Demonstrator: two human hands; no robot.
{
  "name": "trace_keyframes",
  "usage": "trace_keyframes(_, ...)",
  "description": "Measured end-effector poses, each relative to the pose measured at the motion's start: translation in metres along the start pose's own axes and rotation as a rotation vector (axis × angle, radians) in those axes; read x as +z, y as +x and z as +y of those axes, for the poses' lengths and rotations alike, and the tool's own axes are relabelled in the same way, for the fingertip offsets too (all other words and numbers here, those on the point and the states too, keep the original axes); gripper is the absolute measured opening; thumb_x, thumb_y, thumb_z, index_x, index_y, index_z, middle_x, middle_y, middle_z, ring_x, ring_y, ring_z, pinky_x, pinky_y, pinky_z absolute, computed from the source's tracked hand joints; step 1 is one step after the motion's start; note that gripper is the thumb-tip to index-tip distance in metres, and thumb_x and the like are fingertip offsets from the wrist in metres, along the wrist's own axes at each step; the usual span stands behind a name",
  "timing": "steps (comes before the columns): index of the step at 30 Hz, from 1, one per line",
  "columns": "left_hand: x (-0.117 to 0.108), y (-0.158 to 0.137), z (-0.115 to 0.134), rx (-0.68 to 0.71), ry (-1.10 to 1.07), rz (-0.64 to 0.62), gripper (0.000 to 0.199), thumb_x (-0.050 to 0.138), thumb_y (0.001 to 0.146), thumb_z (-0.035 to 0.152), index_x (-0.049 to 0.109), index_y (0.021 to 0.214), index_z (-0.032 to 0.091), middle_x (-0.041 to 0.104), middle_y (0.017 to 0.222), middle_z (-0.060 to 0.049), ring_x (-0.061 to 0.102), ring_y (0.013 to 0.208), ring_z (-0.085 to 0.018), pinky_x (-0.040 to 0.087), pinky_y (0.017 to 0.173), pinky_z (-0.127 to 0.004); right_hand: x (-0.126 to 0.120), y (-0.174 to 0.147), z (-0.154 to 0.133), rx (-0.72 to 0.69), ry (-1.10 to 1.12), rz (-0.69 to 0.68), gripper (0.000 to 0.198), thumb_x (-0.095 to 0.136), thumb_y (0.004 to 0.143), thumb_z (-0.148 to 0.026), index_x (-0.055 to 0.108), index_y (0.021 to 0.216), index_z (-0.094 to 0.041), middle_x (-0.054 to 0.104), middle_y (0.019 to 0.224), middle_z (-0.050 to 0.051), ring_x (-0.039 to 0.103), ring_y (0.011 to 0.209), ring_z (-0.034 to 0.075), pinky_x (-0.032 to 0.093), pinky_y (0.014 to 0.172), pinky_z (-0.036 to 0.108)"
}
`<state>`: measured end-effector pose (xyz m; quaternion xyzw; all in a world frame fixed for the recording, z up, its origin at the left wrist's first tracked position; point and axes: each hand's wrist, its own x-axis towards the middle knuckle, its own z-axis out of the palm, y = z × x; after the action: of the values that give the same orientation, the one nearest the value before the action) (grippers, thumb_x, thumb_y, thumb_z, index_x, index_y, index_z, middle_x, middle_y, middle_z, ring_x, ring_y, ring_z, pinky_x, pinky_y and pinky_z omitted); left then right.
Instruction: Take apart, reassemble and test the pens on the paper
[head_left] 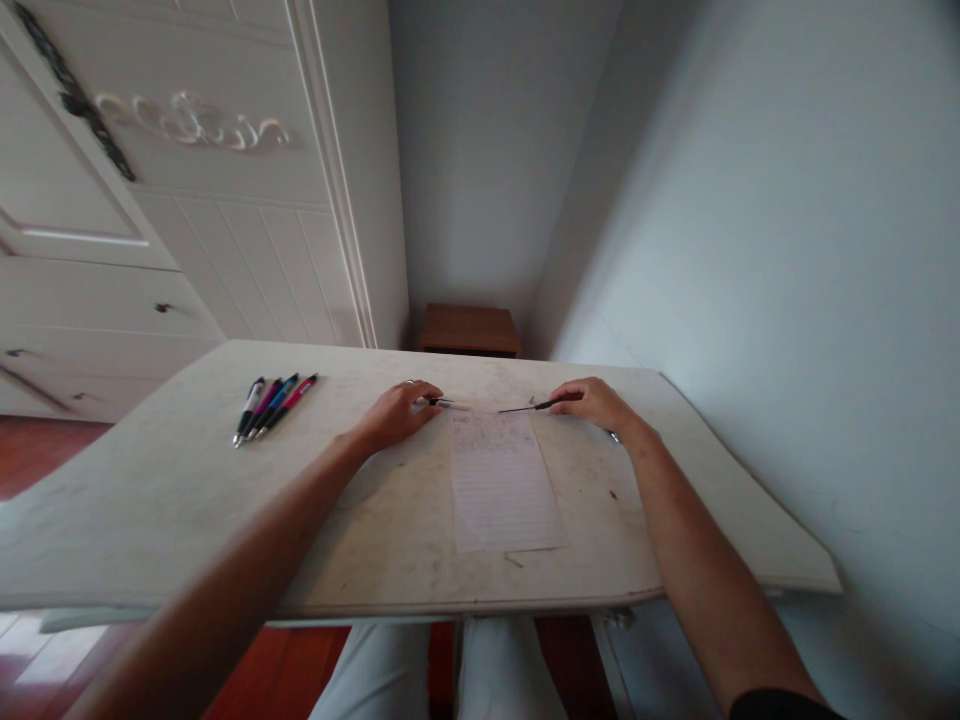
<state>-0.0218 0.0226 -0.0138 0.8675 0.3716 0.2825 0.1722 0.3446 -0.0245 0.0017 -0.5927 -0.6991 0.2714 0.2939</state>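
My left hand [401, 415] rests on the table left of the paper's top edge. Its fingers pinch a small dark piece with a thin light tip [450, 403], which looks like part of a pen. Across from it, my right hand [596, 402] is closed on a slim dark pen part [546, 404], and a thin dark rod like a refill points left from it. The two pieces are apart, above the top of a lined sheet of paper [506, 495] with handwriting in its upper lines. A small shiny tip [613, 436] shows under my right wrist; the rest of it is hidden.
Several pens [274, 405] lie side by side at the left of the white, stained table [360, 560]. A brown wooden box or stool [470, 328] stands behind the table. A white cabinet [247, 260] is at the left, a bare wall [787, 250] at the right.
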Motion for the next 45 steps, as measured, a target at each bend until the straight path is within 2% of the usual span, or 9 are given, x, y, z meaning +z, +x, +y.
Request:
trace_keyframes(6,0.004,-0.001,-0.002,0.058,0.047,0.053,0.028,0.053,0.088,0.034,0.065,0.107,0.017,0.068,0.11,-0.009,0.061,0.1,-0.023,0.049,0.091,-0.039,0.0,0.0,-0.006,-0.034,-0.008,0.019,0.022,0.074,0.066,-0.035,0.076,0.081,-0.019,0.075,0.081,0.003,0.068,0.08,0.022,0.049,0.078,0.032)
trace_keyframes(12,0.005,-0.002,0.005,0.138,0.073,0.146,0.023,0.054,0.089,0.031,0.064,0.105,0.017,0.068,0.105,-0.009,0.06,0.101,-0.023,0.047,0.093,-0.04,0.0,-0.001,-0.009,-0.018,-0.016,0.082,0.026,0.074,0.067,-0.038,0.076,0.083,-0.018,0.075,0.082,0.005,0.068,0.079,0.023,0.051,0.076,0.033)
trace_keyframes(20,0.009,-0.003,0.015,0.176,0.037,0.152,0.019,0.055,0.089,0.027,0.065,0.101,0.018,0.068,0.102,-0.008,0.06,0.097,-0.021,0.048,0.091,-0.038,0.003,0.001,-0.007,-0.002,-0.009,0.073,0.028,0.074,0.067,-0.04,0.075,0.083,-0.017,0.074,0.082,0.006,0.068,0.078,0.022,0.051,0.076,0.033)
trace_keyframes(26,0.024,-0.001,0.031,0.26,0.051,0.17,0.016,0.056,0.088,0.023,0.068,0.099,0.019,0.068,0.101,-0.008,0.059,0.098,-0.021,0.048,0.089,-0.039,0.009,0.002,-0.007,-0.025,-0.015,0.028,0.028,0.071,0.069,-0.042,0.075,0.081,-0.017,0.073,0.079,0.005,0.066,0.076,0.021,0.05,0.072,0.032)
trace_keyframes(31,0.039,0.006,0.047,0.209,0.16,0.158,0.02,0.057,0.09,0.027,0.071,0.103,0.022,0.066,0.112,-0.009,0.057,0.106,-0.024,0.045,0.091,-0.042,0.012,0.004,-0.004,-0.039,-0.015,0.013,0.029,0.07,0.07,-0.043,0.074,0.082,-0.017,0.072,0.078,0.005,0.065,0.073,0.02,0.049,0.068,0.031)
trace_keyframes(37,0.052,0.017,0.065,0.08,0.224,0.096,0.02,0.059,0.089,0.029,0.074,0.101,0.023,0.062,0.122,-0.01,0.053,0.114,-0.027,0.043,0.095,-0.045,0.013,0.004,-0.01,-0.044,-0.03,0.02,0.026,0.069,0.071,-0.041,0.074,0.082,-0.017,0.072,0.078,0.005,0.064,0.073,0.02,0.049,0.069,0.03)
trace_keyframes(45,0.063,0.034,0.073,0.09,0.266,0.039,0.018,0.058,0.089,0.026,0.075,0.094,0.022,0.061,0.125,-0.01,0.05,0.118,-0.027,0.041,0.096,-0.045,0.013,0.003,-0.011,-0.039,-0.023,0.007,0.028,0.069,0.072,-0.041,0.074,0.084,-0.017,0.072,0.079,0.005,0.064,0.074,0.02,0.049,0.07,0.03)
